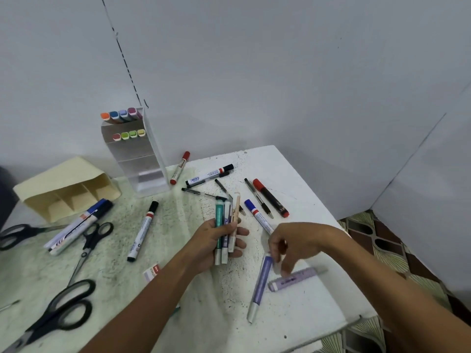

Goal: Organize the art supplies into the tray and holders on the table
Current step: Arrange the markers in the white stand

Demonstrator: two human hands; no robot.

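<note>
- A teal marker [218,220], a white and navy marker [225,225] and a peach marker [235,220] are being shown bunched together.
- A lilac pen [260,286] is being shown at 5 o'clock on the white table [293,174], beside a pale purple marker [293,278].
- Orange, blue, lilac and magenta caps are being displayed in the clear tiered holder [150,159] at 11 o'clock, above red, green and yellow ones.
- The cream organizer [63,184] is being seen at 9 o'clock.
- Black-handled scissors [58,314] are being seen at 7 o'clock.
- A brown and green patterned floor [382,240] is being shown at 3 o'clock.
</note>
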